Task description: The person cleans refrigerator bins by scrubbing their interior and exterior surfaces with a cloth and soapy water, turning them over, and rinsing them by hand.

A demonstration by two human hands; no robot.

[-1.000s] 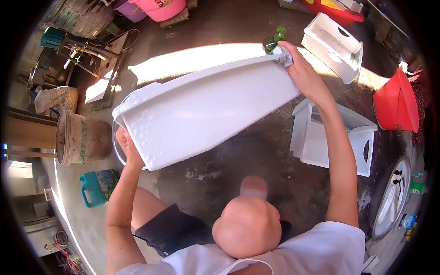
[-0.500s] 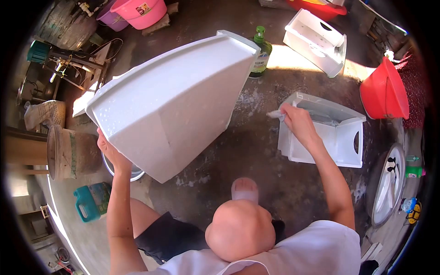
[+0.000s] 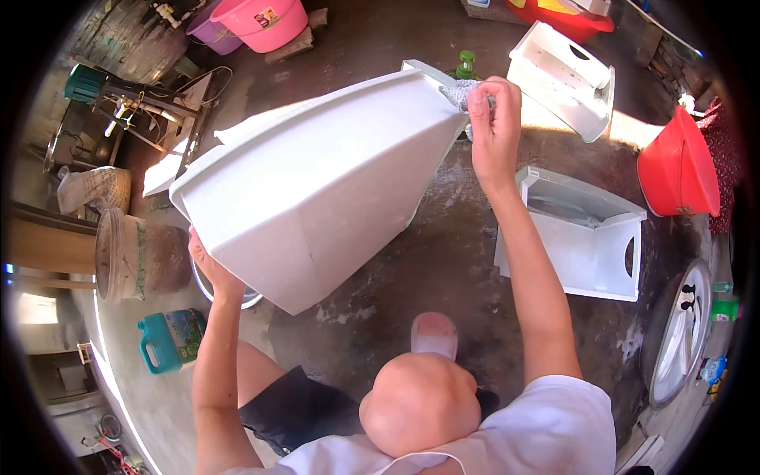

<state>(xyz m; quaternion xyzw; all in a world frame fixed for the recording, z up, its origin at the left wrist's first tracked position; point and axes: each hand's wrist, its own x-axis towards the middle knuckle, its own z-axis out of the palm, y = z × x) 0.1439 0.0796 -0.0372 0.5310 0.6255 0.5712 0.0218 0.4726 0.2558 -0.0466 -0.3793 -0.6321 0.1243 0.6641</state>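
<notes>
A large white plastic bin [image 3: 317, 174] hangs tilted in front of me, its outer side and base facing me. My left hand [image 3: 212, 267] grips its lower left edge, with the fingertips partly hidden behind it. At the bin's upper right corner, my right hand [image 3: 495, 131] is closed on a light grey cloth [image 3: 459, 95], which touches the rim there. Behind that corner shows the green pump top of a bottle [image 3: 465, 65]. Under the left end of the bin, part of a metal basin [image 3: 247, 299] is visible.
Two white bins [image 3: 566, 79] [image 3: 586, 249] lie on the wet floor at right, near a red bucket [image 3: 681, 170]. A round metal tray [image 3: 661, 360] is at far right. At left are a stained bucket [image 3: 158, 257] and a teal jug [image 3: 162, 336]; a pink tub [image 3: 261, 24] stands behind.
The bin has been turned so more of its base shows. My right hand left its corner, dropped right over the lower white bin, and is now back at the corner with the cloth.
</notes>
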